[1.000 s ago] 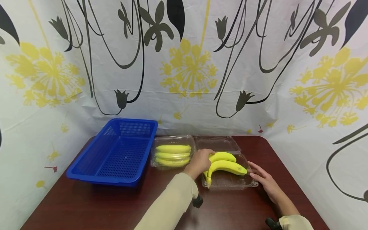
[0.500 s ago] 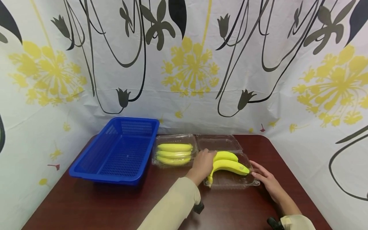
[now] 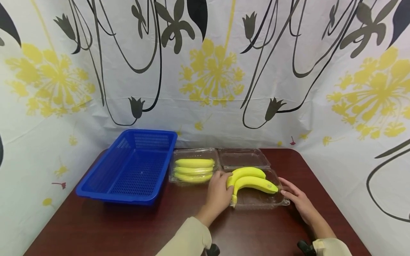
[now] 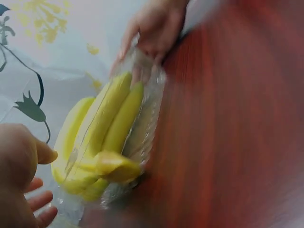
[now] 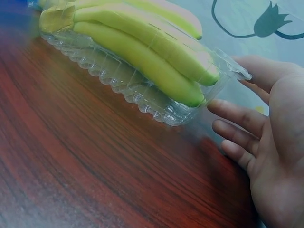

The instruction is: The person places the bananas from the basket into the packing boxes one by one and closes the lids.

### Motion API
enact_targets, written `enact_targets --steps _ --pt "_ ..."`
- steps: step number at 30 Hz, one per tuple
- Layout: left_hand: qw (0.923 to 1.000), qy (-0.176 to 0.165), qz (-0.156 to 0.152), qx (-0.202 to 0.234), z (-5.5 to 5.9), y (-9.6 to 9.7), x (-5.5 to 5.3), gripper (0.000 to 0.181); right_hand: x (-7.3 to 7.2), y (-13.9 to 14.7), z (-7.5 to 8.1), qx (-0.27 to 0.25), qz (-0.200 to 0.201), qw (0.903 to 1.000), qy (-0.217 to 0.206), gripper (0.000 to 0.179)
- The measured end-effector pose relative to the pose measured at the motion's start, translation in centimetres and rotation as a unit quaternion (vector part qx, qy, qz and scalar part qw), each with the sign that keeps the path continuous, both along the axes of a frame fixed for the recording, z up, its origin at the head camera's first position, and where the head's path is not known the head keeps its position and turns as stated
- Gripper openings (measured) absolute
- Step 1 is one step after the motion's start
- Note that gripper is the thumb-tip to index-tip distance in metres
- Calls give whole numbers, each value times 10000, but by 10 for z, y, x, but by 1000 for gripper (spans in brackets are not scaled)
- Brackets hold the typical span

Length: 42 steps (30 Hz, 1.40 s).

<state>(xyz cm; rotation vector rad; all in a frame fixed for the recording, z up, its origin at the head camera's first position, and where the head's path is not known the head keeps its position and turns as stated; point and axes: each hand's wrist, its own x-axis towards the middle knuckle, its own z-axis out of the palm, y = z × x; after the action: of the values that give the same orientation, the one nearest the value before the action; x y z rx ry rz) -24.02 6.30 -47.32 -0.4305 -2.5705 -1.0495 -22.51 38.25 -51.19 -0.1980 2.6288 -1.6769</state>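
Note:
A bunch of yellow bananas (image 3: 254, 182) lies in a clear plastic clamshell box (image 3: 256, 202), its hinged lid (image 3: 245, 158) laid back behind. The stem end points left and overhangs the box's edge. My left hand (image 3: 219, 192) is at that stem end; in the left wrist view its fingers (image 4: 40, 202) are spread and hold nothing, with the thumb close beside the bananas. My right hand (image 3: 299, 202) steadies the box's right end, its fingers (image 5: 240, 116) loosely extended against the plastic near the banana tips.
Left of the open box stands a second clear box (image 3: 194, 170) with several bananas inside. A blue perforated basket (image 3: 126, 198) sits at the left of the dark red-brown table (image 3: 179, 220). A patterned white cloth (image 3: 205, 121) hangs behind the table.
My left hand has drawn back from on top of the bananas, toward the left and nearer to me, uncovering more of the stem end. My right hand stays at the box's right end.

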Motion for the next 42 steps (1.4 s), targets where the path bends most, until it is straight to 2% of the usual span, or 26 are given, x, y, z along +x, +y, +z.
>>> enact_targets --steps 2,4,7,9,12,14,17,20,22,27,32,36,42 --pt "9981 -215 108 574 -6 -1 7 41 1 0 0 -1 -30 10000 -10 57" --pt "9922 -498 108 1137 -13 -2 11 45 1 0 0 -7 -64 10000 -6 57" --pt "9764 -976 -21 1928 -22 -4 15 52 0 -1 0 -35 -88 10000 -1 56" --pt "9632 -1325 -196 2331 -28 -6 15 57 -1 -1 0 -49 -81 10000 -25 57" --pt "9433 -1793 -484 2752 -37 -9 13 64 -2 1 3 -92 -50 9998 -152 58" --pt "9316 -1978 -708 2966 -42 -11 10 68 -4 2 5 -172 31 9994 -291 59" --pt "9219 -2006 -987 3164 -47 -15 9 72 -10 4 10 -383 184 9979 -491 60" --pt "9206 -1962 -1177 3165 -50 -19 9 73 -17 5 16 -556 239 9964 -591 63" --pt "9196 -1959 -1250 3169 -51 -20 10 75 -23 4 19 -581 132 9963 -616 66" --pt "9182 -1895 -1348 3208 -52 -20 11 79 -44 -6 30 -481 -349 9938 -941 82" --pt "9220 -1844 -1332 3132 -52 -19 10 80 -68 -25 44 -422 -933 9862 -1302 95" --pt "9248 -1803 -1406 3042 -52 -20 10 79 -82 -37 50 -427 -1228 9833 -1277 93" --pt "9216 -1781 -1563 3075 -53 -22 11 79 -90 -49 51 -675 -1253 9822 -1228 89"
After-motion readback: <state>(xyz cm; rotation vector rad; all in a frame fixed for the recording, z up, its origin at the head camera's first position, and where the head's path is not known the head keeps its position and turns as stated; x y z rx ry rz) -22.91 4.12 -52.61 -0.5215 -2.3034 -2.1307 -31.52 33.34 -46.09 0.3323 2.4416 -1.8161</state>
